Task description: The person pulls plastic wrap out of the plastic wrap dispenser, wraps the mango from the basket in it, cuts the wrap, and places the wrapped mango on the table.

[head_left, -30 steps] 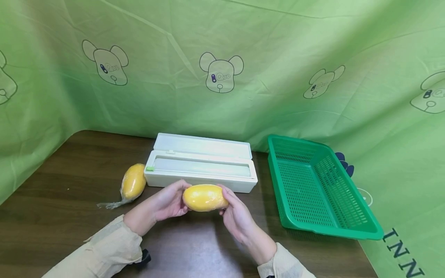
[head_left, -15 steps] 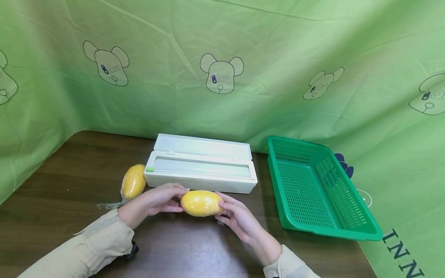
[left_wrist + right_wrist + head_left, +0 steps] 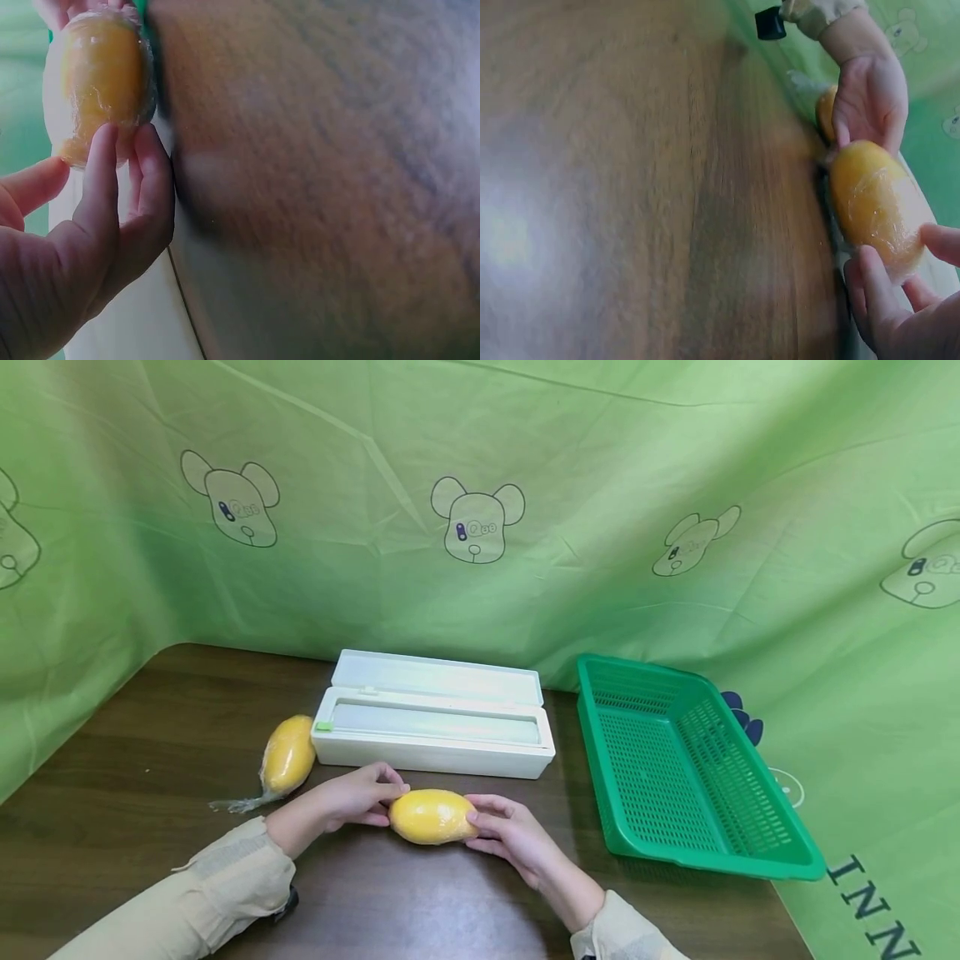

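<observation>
Between both hands, in front of the white box, is a yellow mango (image 3: 431, 817) wrapped in clear cling film. My left hand (image 3: 351, 798) pinches its left end with thumb and fingers. The right end is held by my right hand (image 3: 517, 839), thumb on the near side. Wrinkled film shows over the mango (image 3: 105, 75) in the left wrist view. The right wrist view has the same mango (image 3: 874, 202) with fingers at both ends. A second wrapped mango (image 3: 290, 753) lies left of the box, its film twisted into a tail.
A long white cling film box (image 3: 435, 760) stands behind the hands, lid raised, a film roll inside and a green slider at its left. To the right sits a green plastic basket (image 3: 750, 860). A green printed curtain (image 3: 360, 568) hangs behind the brown table (image 3: 97, 827).
Both hands have brought the mango down and nearer to me, slightly to the left. The fingers have shifted toward its ends. The box, basket and second mango stay in place.
</observation>
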Demonstrator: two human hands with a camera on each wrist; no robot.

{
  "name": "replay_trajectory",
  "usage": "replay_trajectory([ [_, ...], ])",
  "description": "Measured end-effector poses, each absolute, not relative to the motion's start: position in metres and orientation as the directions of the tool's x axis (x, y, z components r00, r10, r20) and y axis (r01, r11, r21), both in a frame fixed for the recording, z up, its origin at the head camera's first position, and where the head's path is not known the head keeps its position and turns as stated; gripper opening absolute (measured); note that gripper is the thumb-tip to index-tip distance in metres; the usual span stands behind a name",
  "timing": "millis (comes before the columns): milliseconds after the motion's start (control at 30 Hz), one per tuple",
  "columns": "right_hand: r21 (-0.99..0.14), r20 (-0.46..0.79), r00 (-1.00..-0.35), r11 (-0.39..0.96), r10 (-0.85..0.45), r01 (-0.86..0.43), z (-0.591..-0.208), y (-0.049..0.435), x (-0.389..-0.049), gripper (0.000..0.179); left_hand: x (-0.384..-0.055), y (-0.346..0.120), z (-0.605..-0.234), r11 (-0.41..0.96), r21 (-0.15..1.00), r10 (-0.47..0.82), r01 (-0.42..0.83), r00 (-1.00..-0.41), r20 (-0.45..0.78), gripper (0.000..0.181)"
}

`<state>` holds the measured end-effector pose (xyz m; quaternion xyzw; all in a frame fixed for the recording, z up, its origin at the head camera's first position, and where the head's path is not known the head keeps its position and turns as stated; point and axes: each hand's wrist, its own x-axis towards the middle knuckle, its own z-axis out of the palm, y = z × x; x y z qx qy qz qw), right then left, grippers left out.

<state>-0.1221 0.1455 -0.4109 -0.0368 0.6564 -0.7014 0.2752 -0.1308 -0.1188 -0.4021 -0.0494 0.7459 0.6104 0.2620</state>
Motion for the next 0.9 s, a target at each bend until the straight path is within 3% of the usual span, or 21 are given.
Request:
replay_trajectory([
  [567, -0.973, -0.226, -0.863, 0.139, -0.452, 0.182, -0.411, 0.148, -0.131, 0.047, -0.131, -0.117, -0.403, 0.268, 0.886, 0.215, -0.379, -0.873, -0.439, 0.029],
  [900, -0.961, -0.129, -0.846, 0.276, -0.517, -0.023, -0.409, 0.151, -0.141, 0.043, -0.133, -0.123, -0.402, 0.34, 0.878, 0.215, -0.338, -0.88, -0.423, 0.029],
])
